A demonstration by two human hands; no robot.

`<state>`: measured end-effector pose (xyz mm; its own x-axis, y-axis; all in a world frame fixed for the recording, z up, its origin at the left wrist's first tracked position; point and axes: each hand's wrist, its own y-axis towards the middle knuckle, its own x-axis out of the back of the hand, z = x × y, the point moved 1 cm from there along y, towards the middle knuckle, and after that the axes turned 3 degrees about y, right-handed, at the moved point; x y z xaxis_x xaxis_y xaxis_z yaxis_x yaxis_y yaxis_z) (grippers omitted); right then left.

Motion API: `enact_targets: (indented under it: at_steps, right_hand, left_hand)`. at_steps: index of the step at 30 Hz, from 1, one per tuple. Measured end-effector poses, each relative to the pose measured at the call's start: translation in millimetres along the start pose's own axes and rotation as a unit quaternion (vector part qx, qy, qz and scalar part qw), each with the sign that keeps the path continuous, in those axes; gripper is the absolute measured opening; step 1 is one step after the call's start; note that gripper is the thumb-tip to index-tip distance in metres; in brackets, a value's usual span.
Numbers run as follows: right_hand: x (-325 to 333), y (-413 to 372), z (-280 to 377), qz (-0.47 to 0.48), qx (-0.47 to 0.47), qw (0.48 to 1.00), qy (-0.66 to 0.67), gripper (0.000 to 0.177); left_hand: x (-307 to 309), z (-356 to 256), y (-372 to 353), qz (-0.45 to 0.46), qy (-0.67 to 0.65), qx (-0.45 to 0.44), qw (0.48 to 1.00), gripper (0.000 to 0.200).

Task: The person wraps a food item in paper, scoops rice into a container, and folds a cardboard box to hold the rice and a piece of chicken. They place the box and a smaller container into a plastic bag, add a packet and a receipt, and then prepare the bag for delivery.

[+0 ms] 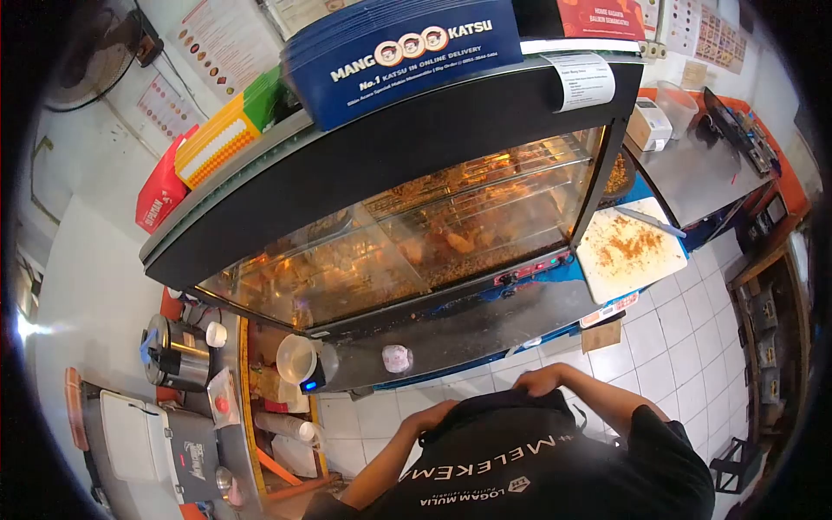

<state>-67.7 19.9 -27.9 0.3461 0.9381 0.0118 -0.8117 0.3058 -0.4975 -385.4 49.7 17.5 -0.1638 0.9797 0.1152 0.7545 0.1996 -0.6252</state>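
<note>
At waist height, in front of my black T-shirt (pixel 555 472), both of my hands are at a piece of black fabric (pixel 494 404). I cannot make out whether it is an apron, a bag or the shirt's hem. My right hand (pixel 539 380) is closed on its upper edge, fingers curled. My left hand (pixel 428 417) lies against its left side, with the fingers mostly hidden by the fabric. Ahead of my hands, a small pinkish-white crumpled bundle (pixel 398 359) sits on the dark metal counter (pixel 451 329), touched by neither hand.
A glass-fronted warmer (pixel 381 234) with fried food stands on the counter. To its right, a knife (pixel 650 220) rests on a crumb-covered cutting board (pixel 631 251). A plastic tub (pixel 297 358), a steel pot (pixel 178 351) and a cooler box (pixel 130 433) are on the left.
</note>
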Motion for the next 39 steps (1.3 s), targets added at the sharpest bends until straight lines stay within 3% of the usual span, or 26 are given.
enact_targets:
  at_steps: [2,5,7,11,13,14,15,17,20,23,24,27,29,30,33,38,39]
  right_hand:
    - [-5,8,7,0.002,-0.008,1.0,0.002,0.047]
    - [-16,13,-18,-0.007,0.015,1.0,0.007,0.044]
    - [-18,16,-40,-0.019,0.044,0.999,0.011,0.041]
    - [-16,-6,-25,0.06,0.013,0.996,0.06,0.04]
    - [-21,-10,-31,0.049,0.01,0.996,0.077,0.04]
    - [-19,-16,-11,0.029,-0.024,0.999,0.024,0.038]
    - [-33,0,-40,-0.044,-0.064,0.996,-0.041,0.037]
    - [-29,-6,-5,-0.037,-0.043,0.99,-0.125,0.036]
    - [-51,2,-27,-0.064,-0.032,0.984,-0.163,0.031]
    - [-79,15,-81,-0.193,-0.027,0.976,-0.095,0.024]
    - [-75,10,-68,-0.165,-0.08,0.976,-0.118,0.022]
    - [-74,-1,-54,-0.261,0.084,0.961,-0.031,0.019]
    - [-74,-17,-28,-0.254,0.103,0.959,0.079,0.019]
    - [-78,-27,-10,-0.243,0.11,0.954,0.134,0.02]
    - [-81,-39,30,-0.251,0.01,0.941,0.229,0.02]
    - [-59,19,34,-0.26,-0.059,0.933,0.242,0.02]
    - [-57,34,37,-0.256,-0.063,0.936,0.234,0.02]
  left_hand:
    - [-11,47,22,-0.037,0.062,-0.042,0.997,0.048]
    - [-27,43,29,-0.085,-0.091,-0.011,0.992,0.041]
    - [-31,47,38,-0.071,-0.11,-0.019,0.991,0.041]
    - [-46,77,64,-0.101,-0.076,-0.025,0.992,0.04]
    - [-24,-9,39,-0.045,0.025,-0.057,0.997,0.04]
    - [-22,-23,38,-0.051,0.042,-0.081,0.995,0.04]
    - [-19,-37,37,-0.057,0.058,-0.104,0.991,0.04]
    - [-35,-20,47,-0.135,0.02,-0.159,0.978,0.039]
    - [-47,-11,47,-0.158,-0.119,-0.073,0.977,0.038]
    - [-69,63,90,-0.085,-0.14,-0.073,0.984,0.039]
    - [-64,48,85,-0.096,-0.099,-0.078,0.987,0.038]
    - [-56,-7,53,-0.178,-0.004,-0.103,0.979,0.034]
    - [-66,-7,49,-0.292,0.027,-0.141,0.945,0.032]
    - [-73,-7,49,-0.279,0.01,-0.136,0.951,0.033]
    - [-93,1,48,-0.276,-0.015,-0.122,0.953,0.036]
    - [-126,8,41,-0.299,0.047,-0.059,0.951,0.037]
    - [-146,28,54,-0.356,0.013,-0.126,0.926,0.035]
